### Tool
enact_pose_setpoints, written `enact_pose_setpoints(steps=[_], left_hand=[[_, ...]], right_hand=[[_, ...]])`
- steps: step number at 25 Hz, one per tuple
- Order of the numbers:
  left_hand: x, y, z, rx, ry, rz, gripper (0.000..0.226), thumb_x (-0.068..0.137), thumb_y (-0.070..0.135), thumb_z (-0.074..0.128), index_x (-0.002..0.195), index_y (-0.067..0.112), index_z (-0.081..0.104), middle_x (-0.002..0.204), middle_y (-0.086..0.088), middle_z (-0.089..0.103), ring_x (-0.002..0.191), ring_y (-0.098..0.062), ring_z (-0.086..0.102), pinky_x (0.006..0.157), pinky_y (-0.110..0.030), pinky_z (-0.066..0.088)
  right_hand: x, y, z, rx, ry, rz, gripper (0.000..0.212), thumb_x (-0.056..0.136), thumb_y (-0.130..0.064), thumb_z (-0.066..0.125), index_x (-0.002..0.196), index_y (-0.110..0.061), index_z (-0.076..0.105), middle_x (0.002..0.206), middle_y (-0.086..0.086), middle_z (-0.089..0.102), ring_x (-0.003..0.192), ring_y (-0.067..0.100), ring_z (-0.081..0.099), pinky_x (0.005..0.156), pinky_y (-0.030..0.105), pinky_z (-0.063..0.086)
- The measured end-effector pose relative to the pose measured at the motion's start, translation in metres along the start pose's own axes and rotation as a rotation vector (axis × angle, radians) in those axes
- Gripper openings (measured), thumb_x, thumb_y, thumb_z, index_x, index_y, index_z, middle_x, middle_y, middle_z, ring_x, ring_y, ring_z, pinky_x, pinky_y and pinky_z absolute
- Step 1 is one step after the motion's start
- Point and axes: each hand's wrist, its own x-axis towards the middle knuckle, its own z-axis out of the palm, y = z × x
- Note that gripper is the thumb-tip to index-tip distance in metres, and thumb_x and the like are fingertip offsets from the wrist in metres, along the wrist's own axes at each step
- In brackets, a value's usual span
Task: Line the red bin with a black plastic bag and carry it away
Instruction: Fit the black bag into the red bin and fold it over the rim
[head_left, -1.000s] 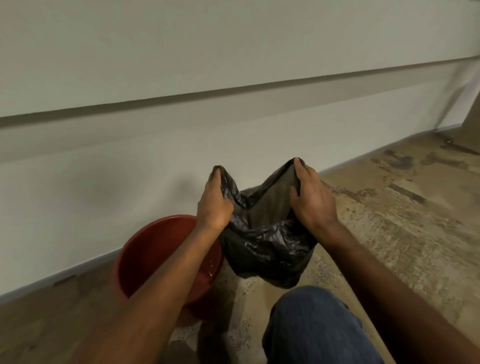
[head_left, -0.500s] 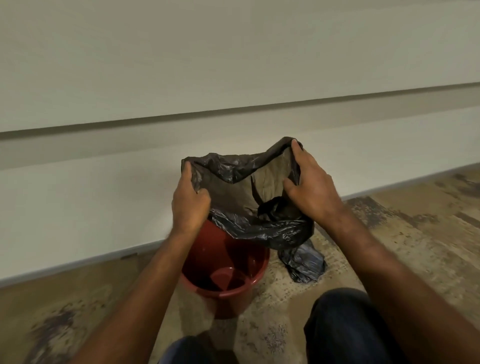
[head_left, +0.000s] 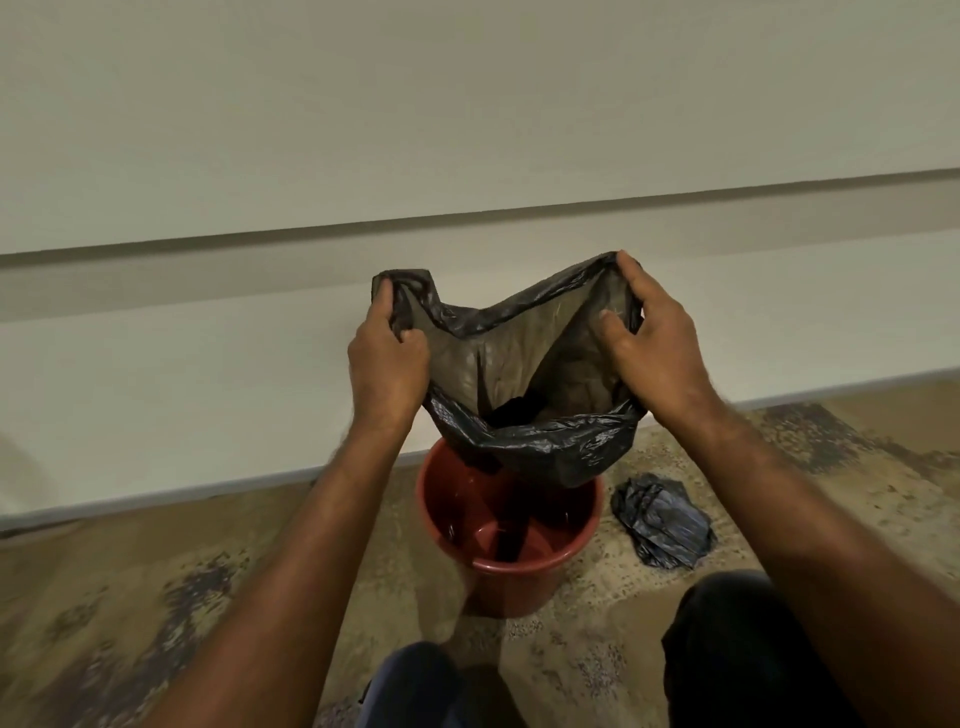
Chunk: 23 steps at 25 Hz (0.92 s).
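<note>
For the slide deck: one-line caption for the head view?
Both hands, left and right, hold a black plastic bag open above a round red plastic bin on the floor.

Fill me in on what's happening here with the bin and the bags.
A person crouches on the floor by a wall, holding a black plastic bag open with both hands: the left hand grips one side of the mouth, the right hand the other. The bag hangs over the red bin, its bottom dipping just inside the rim; it is not yet folded over the edge. A second crumpled black bag lies on the floor to the right of the bin.
</note>
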Motion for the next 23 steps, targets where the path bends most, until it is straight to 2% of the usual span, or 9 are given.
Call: enact_pose_setpoints(steps=[2,5,8,11,14,17,19,21,23], left_hand=[[0.004,-0.005,-0.004,0.051,-0.041,-0.023,0.071,0.088,0.007,0.046,0.155,0.031,0.042,0.09,0.023,0.059,0.077,0.003,0.062,0.065,-0.013,0.049],[0.003,-0.016,-0.003,0.111,-0.095,-0.049,0.07,0.09,0.007,0.047,0.156,0.03,0.041,0.108,0.01,0.061,0.092,-0.016,0.065,0.085,-0.032,0.057],[-0.003,-0.032,0.001,0.108,-0.12,-0.086,0.068,0.093,0.005,0.047,0.157,0.029,0.04,0.113,0.004,0.066,0.096,-0.018,0.068,0.088,-0.043,0.061],[-0.005,-0.047,0.006,0.134,-0.121,-0.109,0.067,0.095,0.004,0.046,0.158,0.027,0.039,0.132,-0.004,0.066,0.104,-0.018,0.066,0.09,-0.033,0.06],[-0.012,-0.058,0.01,0.153,-0.118,-0.131,0.069,0.094,0.005,0.046,0.16,0.026,0.034,0.139,-0.003,0.063,0.092,-0.006,0.059,0.076,-0.014,0.047],[-0.017,-0.069,0.014,0.171,-0.128,-0.133,0.068,0.094,0.006,0.045,0.159,0.024,0.035,0.14,-0.007,0.062,0.106,-0.018,0.064,0.088,-0.025,0.053],[-0.02,-0.078,0.018,0.208,-0.151,-0.129,0.065,0.093,0.006,0.044,0.156,0.022,0.04,0.131,-0.011,0.067,0.104,-0.025,0.066,0.087,-0.034,0.056],[-0.026,-0.087,0.024,0.24,-0.177,-0.14,0.064,0.095,0.005,0.044,0.156,0.023,0.039,0.131,-0.009,0.067,0.103,-0.025,0.065,0.085,-0.034,0.053],[-0.032,-0.1,0.028,0.262,-0.201,-0.166,0.067,0.098,0.006,0.045,0.16,0.025,0.031,0.139,-0.009,0.063,0.115,-0.029,0.063,0.095,-0.036,0.05]], right_hand=[[0.001,0.004,0.004,0.002,-0.026,0.037,0.065,0.098,-0.017,0.059,0.159,-0.027,0.037,0.156,-0.003,0.049,0.135,0.015,0.053,0.11,0.044,0.05],[-0.002,0.014,0.007,0.0,-0.06,0.08,0.065,0.098,-0.018,0.059,0.158,-0.028,0.038,0.154,-0.002,0.052,0.129,0.016,0.058,0.105,0.046,0.054],[-0.006,0.025,0.009,-0.03,-0.076,0.094,0.064,0.098,-0.019,0.06,0.157,-0.028,0.039,0.151,-0.003,0.054,0.122,0.01,0.058,0.106,0.044,0.053],[-0.005,0.034,0.01,-0.069,-0.093,0.104,0.061,0.099,-0.02,0.06,0.157,-0.027,0.041,0.152,-0.002,0.053,0.122,0.01,0.055,0.108,0.044,0.051],[-0.006,0.042,0.01,-0.083,-0.09,0.121,0.059,0.099,-0.02,0.058,0.156,-0.027,0.043,0.152,0.001,0.053,0.128,0.017,0.056,0.108,0.046,0.051],[-0.011,0.052,0.014,-0.133,-0.111,0.111,0.058,0.1,-0.019,0.055,0.156,-0.026,0.042,0.155,0.0,0.051,0.136,0.019,0.052,0.114,0.045,0.045],[-0.014,0.059,0.019,-0.182,-0.173,0.102,0.058,0.101,-0.02,0.054,0.157,-0.026,0.04,0.158,-0.001,0.047,0.141,0.019,0.047,0.117,0.044,0.041],[-0.014,0.068,0.025,-0.177,-0.247,0.142,0.061,0.101,-0.023,0.053,0.16,-0.028,0.034,0.161,-0.001,0.043,0.142,0.021,0.046,0.117,0.045,0.04],[-0.011,0.078,0.031,-0.187,-0.343,0.195,0.068,0.101,-0.025,0.054,0.162,-0.03,0.025,0.164,0.0,0.037,0.135,0.023,0.051,0.113,0.047,0.045]])
